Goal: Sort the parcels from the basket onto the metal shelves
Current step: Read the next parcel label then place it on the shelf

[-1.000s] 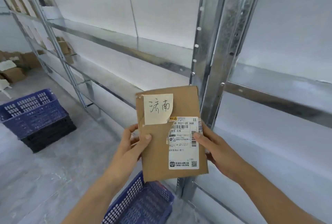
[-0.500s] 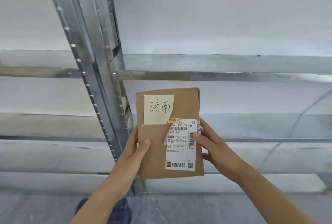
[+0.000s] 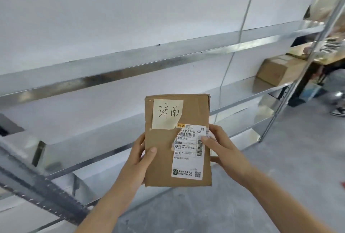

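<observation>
A flat brown cardboard parcel (image 3: 190, 113) is held upright in front of me, with a handwritten paper note at its top and a white shipping label on its right half. My left hand (image 3: 137, 163) grips its left edge, thumb on the front. My right hand (image 3: 223, 148) grips its right edge, thumb on the label. Behind the parcel run the metal shelves (image 3: 119, 64), their bare boards slanting up to the right. The basket is out of view.
A brown cardboard box (image 3: 278, 70) sits on a shelf at the far right, beside a metal upright (image 3: 291, 75). Another upright (image 3: 37, 186) crosses the lower left. Someone's shoe (image 3: 338, 111) shows on the grey concrete floor at the right edge.
My view has swung right along the shelves: the upright moved off to the lower left, the blue baskets dropped out of view, and the far-right box came into sight. Both hands still hold the parcel.
</observation>
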The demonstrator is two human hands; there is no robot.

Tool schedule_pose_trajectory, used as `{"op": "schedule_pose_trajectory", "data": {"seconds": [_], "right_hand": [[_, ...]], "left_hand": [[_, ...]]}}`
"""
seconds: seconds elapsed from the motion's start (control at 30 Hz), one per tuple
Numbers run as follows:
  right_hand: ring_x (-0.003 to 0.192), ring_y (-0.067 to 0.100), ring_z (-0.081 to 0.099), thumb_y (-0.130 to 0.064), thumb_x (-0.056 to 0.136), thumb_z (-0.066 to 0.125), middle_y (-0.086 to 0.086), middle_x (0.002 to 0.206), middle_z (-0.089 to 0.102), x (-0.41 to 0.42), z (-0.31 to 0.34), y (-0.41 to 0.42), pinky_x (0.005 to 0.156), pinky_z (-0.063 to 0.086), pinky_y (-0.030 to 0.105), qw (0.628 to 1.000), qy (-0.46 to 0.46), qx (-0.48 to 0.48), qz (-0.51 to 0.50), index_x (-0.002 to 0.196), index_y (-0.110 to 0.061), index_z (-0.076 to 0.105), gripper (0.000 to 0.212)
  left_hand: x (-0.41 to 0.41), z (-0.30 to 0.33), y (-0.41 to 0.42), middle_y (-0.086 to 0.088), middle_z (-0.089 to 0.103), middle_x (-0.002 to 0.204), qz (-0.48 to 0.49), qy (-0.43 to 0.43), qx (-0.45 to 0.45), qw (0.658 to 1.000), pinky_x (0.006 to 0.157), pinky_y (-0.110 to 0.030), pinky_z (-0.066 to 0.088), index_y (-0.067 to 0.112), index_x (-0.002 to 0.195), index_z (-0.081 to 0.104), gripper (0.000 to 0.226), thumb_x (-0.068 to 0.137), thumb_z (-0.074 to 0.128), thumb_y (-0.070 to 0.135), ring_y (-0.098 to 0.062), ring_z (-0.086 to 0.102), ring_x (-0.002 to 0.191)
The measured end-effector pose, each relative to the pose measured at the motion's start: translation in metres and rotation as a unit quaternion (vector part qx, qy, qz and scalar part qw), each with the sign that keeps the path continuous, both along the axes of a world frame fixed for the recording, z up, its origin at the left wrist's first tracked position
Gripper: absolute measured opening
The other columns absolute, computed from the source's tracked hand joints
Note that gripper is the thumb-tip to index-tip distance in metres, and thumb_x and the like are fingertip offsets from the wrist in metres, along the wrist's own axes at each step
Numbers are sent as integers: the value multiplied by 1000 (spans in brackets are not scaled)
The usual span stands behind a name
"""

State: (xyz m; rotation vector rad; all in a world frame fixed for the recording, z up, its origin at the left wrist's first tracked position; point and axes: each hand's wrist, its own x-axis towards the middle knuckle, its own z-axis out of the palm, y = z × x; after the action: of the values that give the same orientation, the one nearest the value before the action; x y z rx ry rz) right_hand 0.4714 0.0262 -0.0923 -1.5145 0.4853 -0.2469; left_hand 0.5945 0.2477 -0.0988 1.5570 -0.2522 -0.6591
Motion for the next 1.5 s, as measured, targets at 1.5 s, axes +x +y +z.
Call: {"op": "schedule_pose_trajectory", "data": {"seconds": [1.5], "right_hand": [[100, 8, 75, -30, 102, 60, -5, 135, 60, -219, 24, -656, 84, 65, 47, 960, -31, -16, -278, 137, -48, 46, 41]], "left_hand": [[-116, 14, -733, 9, 70, 133, -262, -58, 16, 963, 90, -52, 64, 54, 129, 57, 37, 97, 68, 40, -13, 76, 107]]}}
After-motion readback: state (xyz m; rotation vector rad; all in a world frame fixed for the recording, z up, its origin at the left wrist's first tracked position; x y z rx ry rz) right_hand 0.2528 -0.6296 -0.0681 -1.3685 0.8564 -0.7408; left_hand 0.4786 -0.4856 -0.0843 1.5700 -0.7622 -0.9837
